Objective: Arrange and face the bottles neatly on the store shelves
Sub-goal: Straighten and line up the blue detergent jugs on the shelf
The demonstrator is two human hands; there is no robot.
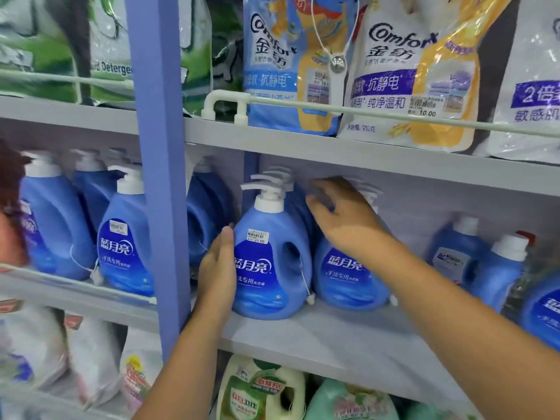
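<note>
Blue detergent bottles with white pump tops stand on the middle grey shelf (318,338). My left hand (216,268) lies flat with straight fingers against the left side of the front blue bottle (271,262), whose label faces me. My right hand (339,213) reaches over the neighbouring blue bottle (348,274), fingers spread near the pump heads of the bottles behind; whether it grips one is blurred. Further blue bottles (497,268) stand at the right, some turned sideways. Another sideways blue bottle (206,213) stands behind the blue post.
A blue upright post (160,177) divides the shelving. More blue bottles (124,244) stand in the left bay behind a white rail. Comfort refill pouches (409,71) fill the upper shelf. Green and white bottles (260,392) sit on the lower shelf.
</note>
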